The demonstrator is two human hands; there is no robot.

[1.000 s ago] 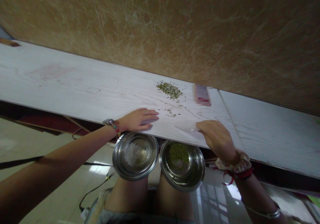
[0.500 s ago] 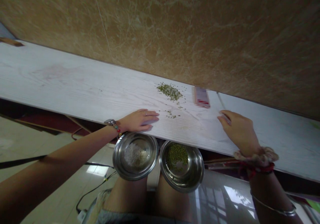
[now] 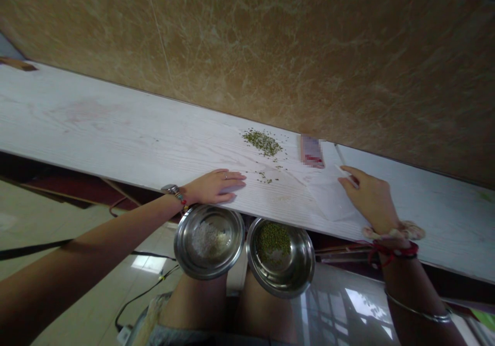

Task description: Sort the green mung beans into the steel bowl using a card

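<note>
My left hand (image 3: 214, 185) lies flat on the white shelf near its front edge, fingers stretched and holding nothing. Pinched between thumb and forefinger of my right hand (image 3: 369, 196) is a thin white sheet (image 3: 328, 196), spread over the shelf; whether it is paper or plastic I cannot tell. Between the hands, further back, lies a loose heap of green mung beans (image 3: 263, 142) mixed with pale grains. Some stray beans (image 3: 266, 177) are scattered in front of it. On my lap, one steel bowl (image 3: 185, 266) contains white grains like rice; another steel bowl (image 3: 297, 279) contains mung beans.
A small pixelated packet (image 3: 311, 150) lies by the wall, right of the heap. The brown marbled wall (image 3: 247, 42) bounds the white shelf (image 3: 127, 134) at the back. A brown wooden piece (image 3: 17, 64) sits far left. Cables (image 3: 149, 289) run near the floor.
My right hand has moved right and slightly back along the shelf with the thin white sheet, which now lies more spread out. My left hand and both bowls are about where they were.
</note>
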